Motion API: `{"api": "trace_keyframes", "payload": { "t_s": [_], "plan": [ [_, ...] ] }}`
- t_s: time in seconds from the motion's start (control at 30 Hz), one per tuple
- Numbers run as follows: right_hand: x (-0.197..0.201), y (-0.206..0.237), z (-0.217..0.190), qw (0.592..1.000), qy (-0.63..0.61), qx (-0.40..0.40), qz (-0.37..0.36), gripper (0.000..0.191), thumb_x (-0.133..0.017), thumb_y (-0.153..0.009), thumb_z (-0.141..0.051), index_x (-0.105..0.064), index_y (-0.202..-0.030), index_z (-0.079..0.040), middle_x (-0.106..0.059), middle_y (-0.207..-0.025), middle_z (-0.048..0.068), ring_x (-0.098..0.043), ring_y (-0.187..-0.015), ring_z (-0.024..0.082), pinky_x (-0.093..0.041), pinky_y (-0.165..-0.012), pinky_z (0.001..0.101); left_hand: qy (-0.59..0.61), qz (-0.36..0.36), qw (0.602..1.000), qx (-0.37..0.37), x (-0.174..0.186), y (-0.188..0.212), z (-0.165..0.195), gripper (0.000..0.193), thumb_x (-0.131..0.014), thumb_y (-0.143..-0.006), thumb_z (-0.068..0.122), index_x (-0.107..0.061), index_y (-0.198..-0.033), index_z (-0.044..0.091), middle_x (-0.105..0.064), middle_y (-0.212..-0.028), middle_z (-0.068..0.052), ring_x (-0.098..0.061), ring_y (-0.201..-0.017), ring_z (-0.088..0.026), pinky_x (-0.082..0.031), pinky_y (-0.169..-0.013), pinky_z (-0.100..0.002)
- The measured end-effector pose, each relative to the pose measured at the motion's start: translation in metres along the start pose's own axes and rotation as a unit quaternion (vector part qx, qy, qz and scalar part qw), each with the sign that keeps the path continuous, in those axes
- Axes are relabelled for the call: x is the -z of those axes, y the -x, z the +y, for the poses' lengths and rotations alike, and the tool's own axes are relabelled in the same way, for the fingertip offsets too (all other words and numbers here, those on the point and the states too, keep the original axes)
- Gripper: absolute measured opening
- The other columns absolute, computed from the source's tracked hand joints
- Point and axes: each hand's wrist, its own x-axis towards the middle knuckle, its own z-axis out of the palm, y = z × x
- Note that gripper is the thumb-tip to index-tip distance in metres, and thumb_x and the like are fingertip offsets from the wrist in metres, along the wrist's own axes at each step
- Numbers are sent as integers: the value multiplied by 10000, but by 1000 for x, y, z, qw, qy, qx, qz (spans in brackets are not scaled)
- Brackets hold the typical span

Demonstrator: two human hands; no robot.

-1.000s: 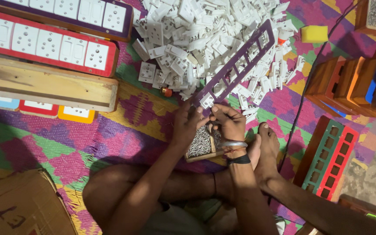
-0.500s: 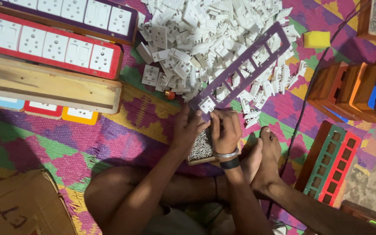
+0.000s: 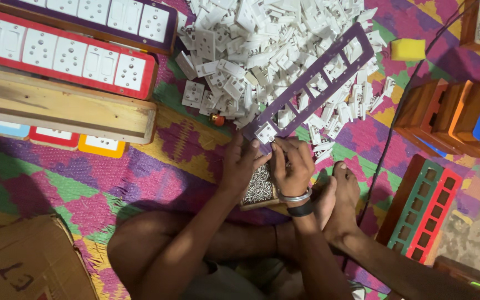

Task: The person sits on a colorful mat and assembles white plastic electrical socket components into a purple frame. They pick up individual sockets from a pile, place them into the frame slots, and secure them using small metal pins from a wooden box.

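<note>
A white socket module is being fitted into a frame on the colourful woven mat (image 3: 140, 183).

The long purple plastic frame (image 3: 312, 83) is held at its near end, before the heap of white plastic parts (image 3: 262, 50); the small white socket module (image 3: 266, 133) is pinched by the left hand (image 3: 243, 164) and right hand (image 3: 290, 166). The module could slip if pressed crooked.

A long purple frame (image 3: 312, 83) with a row of rectangular cut-outs lies slantwise across the heap of white plastic parts, its upper end toward the top right and its lower end at the person's hands. One small white socket piece (image 3: 266, 133) sits in the lowest cut-out, at the fingertips. Just below the hands, a shallow wooden tray (image 3: 258, 189) of small silvery screws rests on the patterned mat, close against the person's feet and partly covered by the hands.
</note>
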Motion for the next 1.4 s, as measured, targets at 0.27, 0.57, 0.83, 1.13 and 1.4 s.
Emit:
{"api": "trace_keyframes", "payload": {
  "t_s": [0.27,0.57,0.83,1.13,1.4],
  "plan": [
    [-1,-3,0,999,7,32,2,158,-762,-908,19,-736,-1064,14,-670,-976,139,-675,-879,274,-541,-777,356,7,0,1000,-13,1,0,-5,436,-578,-1038,149,-481,-1459,93,-592,-1276,-78,-615,-1143,-185,-621,-974,-428],
    [1,-3,3,999,12,35,-35,144,-742,-935,37,-722,-1076,16,-662,-975,149,-678,-854,282,-535,-740,357,15,-23,999,-26,1,-2,-1,439,-561,-1037,134,-466,-1460,69,-594,-1298,-83,-627,-1162,-185,-613,-987,-420],
    [1,-6,-3,1000,-1,22,-20,169,-782,-918,-4,-718,-1070,36,-675,-998,156,-682,-895,285,-543,-776,357,3,-21,1000,7,3,-3,1,400,-546,-1060,141,-474,-1448,77,-618,-1253,-81,-657,-1109,-185,-614,-976,-405],
    [0,-9,-7,1000,-2,-4,-4,132,-799,-920,-27,-730,-1027,8,-697,-995,140,-706,-877,288,-553,-779,354,-22,-10,999,-21,3,-2,0,420,-567,-1041,157,-496,-1446,77,-631,-1233,-79,-651,-1114,-168,-615,-971,-403],
    [2,-9,-9,1000,8,6,-29,128,-746,-943,12,-723,-1069,12,-690,-1007,154,-700,-911,302,-556,-801,374,-35,-13,998,-41,4,0,-2,423,-567,-1041,173,-503,-1444,61,-638,-1250,-101,-658,-1132,-185,-627,-965,-419]
  ]
}}
